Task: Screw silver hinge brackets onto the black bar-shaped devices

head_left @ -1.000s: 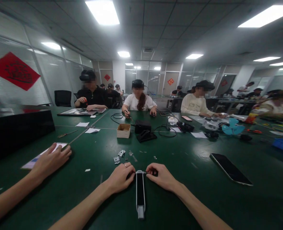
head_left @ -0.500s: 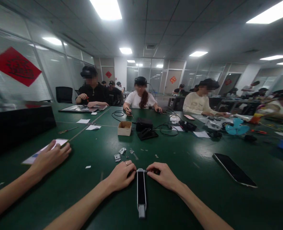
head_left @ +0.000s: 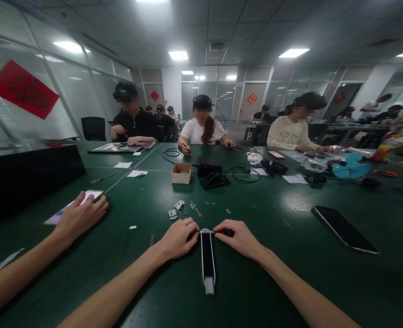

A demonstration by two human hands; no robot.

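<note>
A long, narrow device (head_left: 207, 257) with a black face, a pale frame and a light grey block at its near end lies upright-on in front of me on the green table. My left hand (head_left: 181, 235) pinches the left side of its far end between thumb and finger. From the other side, my right hand (head_left: 239, 238) pinches the right tip of a small crosspiece there. The fingertips hide most of that crosspiece. Just beyond my left hand lie two small metal brackets (head_left: 173, 214) and several tiny metal parts (head_left: 192, 206).
A co-worker's hand (head_left: 83, 212) rests on a pale sheet-like panel at left. A dark phone (head_left: 344, 230) lies at right. Farther back are a small open box (head_left: 181, 174), a black stand (head_left: 215, 181), cables and a blue fan (head_left: 351, 167). A screwdriver (head_left: 102, 178) lies at far left.
The camera view has tilted down and turned slightly left, so the scene sits higher and farther right. Both hands keep their pinch at the device's far end.
</note>
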